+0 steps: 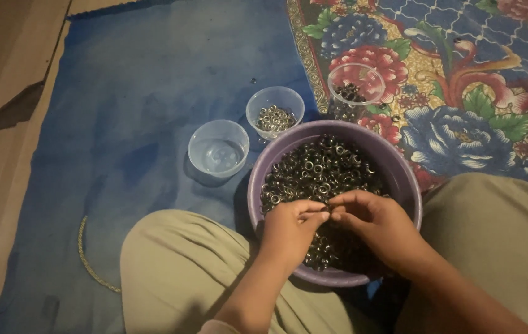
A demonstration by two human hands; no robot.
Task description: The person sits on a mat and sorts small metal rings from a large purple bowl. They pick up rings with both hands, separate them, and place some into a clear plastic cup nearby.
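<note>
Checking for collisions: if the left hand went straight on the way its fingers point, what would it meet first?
The left hand points right, so almost at once it would meet the right hand's fingertips; they look touching already.

Just beyond my left hand [290, 227], two small clear bowls [219, 147] block the path forward. Further left I see open blue mat [121, 111]. The purple basin's rim [400, 170] hems both hands in.

Purple round basin [400, 170], upright on the blue mat between the person's knees, was heaped with small silver-and-dark metal rings [320, 170]. A few rings were pinched above the heap, too small to tell how they lay.
</note>
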